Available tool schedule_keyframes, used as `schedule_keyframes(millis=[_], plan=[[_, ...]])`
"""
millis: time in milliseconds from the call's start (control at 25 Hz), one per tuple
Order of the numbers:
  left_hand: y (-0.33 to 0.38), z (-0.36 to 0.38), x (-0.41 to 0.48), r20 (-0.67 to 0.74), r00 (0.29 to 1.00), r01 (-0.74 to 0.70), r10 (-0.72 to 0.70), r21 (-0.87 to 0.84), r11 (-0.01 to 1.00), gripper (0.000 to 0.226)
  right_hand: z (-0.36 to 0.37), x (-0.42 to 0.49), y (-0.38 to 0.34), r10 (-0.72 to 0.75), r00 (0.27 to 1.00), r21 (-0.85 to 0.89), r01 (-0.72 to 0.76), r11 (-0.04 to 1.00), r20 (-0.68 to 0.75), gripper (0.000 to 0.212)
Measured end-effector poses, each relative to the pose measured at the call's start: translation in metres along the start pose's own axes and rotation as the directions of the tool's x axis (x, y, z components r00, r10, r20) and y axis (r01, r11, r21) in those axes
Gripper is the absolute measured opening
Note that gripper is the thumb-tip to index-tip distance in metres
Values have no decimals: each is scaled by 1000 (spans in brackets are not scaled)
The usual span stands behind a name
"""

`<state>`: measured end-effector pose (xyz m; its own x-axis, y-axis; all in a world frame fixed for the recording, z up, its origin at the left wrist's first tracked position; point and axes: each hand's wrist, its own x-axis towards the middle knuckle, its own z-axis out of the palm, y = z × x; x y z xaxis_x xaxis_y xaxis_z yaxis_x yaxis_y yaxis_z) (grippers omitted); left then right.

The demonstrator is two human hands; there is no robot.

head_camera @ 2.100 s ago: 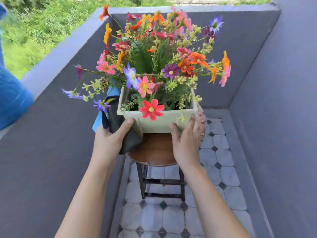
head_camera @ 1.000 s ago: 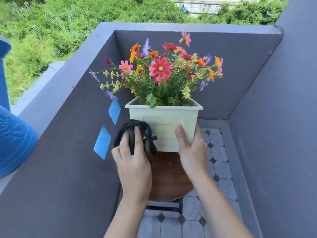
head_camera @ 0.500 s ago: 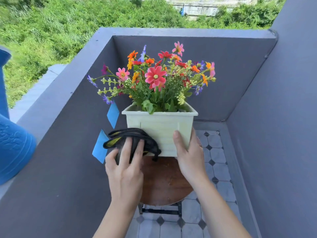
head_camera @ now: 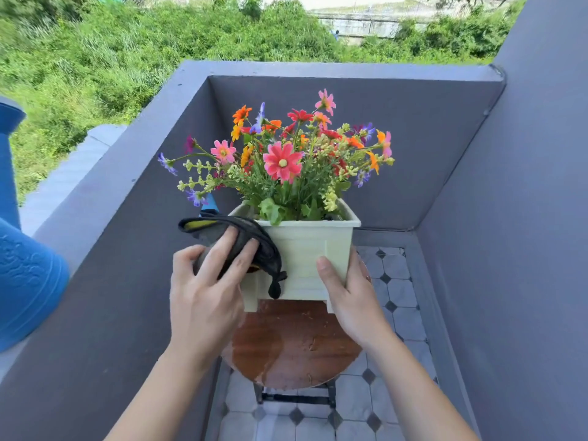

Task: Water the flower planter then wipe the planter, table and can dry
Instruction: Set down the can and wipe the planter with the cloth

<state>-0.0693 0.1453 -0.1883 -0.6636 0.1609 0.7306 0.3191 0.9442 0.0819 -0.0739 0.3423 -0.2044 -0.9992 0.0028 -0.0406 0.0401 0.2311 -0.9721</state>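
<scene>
A cream square planter [head_camera: 305,249] full of colourful flowers [head_camera: 283,160] stands on a small round brown table [head_camera: 291,348], whose top shows wet streaks. My left hand [head_camera: 206,297] presses a dark grey cloth [head_camera: 251,240] against the planter's upper left corner. The planter's right front edge is gripped by my right hand [head_camera: 346,297], thumb on the front face. A blue watering can [head_camera: 25,275] sits on the ledge at far left, partly cut off by the frame.
Grey balcony walls [head_camera: 525,249] close in on three sides, with a low parapet [head_camera: 105,192] on the left. The floor [head_camera: 394,281] is pale tile with dark diamonds. Black table legs [head_camera: 296,396] show below the top. Green bushes lie beyond.
My left hand has slid the cloth up from the planter's lower left front to its top left corner. My right hand keeps its hold on the right edge. The view rose and steadied.
</scene>
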Motion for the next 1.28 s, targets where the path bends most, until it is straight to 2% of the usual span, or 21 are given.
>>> schedule_keyframes(millis=[200,320,400,480,640,760,840,920,1000,1120,1280], plan=[[-1,-1,36,68,959,-276,274,15,961,55,-10,7,2,2,999,69,-5,998,47,64],[-4,-9,51,42,939,-343,341,38,939,47,-14,9,2,8,998,74,-13,997,68,58],[1,-13,55,19,956,-292,292,53,955,35,-13,9,3,12,998,76,-17,997,69,56],[9,-14,55,40,986,-165,162,77,983,23,-12,8,4,12,998,61,-16,998,63,61],[13,-7,47,91,995,40,-49,100,994,20,-11,9,3,3,998,50,-6,999,57,62],[22,-11,48,-45,990,137,-135,24,990,23,-10,8,6,-8,998,41,6,999,59,61],[36,-15,59,-146,986,75,-75,-6,997,21,-8,8,8,-4,998,42,2,999,55,61],[51,-8,73,-149,986,-75,80,38,996,22,-6,9,8,1,999,42,-3,999,44,57],[68,4,83,-53,969,-238,242,78,968,28,-4,10,6,2,999,34,-3,999,38,56],[71,15,91,82,921,-382,380,8,924,32,-5,12,6,3,999,31,-4,1000,39,57],[40,8,88,125,852,-513,509,6,858,36,-5,16,10,-4,999,43,3,999,37,57]])
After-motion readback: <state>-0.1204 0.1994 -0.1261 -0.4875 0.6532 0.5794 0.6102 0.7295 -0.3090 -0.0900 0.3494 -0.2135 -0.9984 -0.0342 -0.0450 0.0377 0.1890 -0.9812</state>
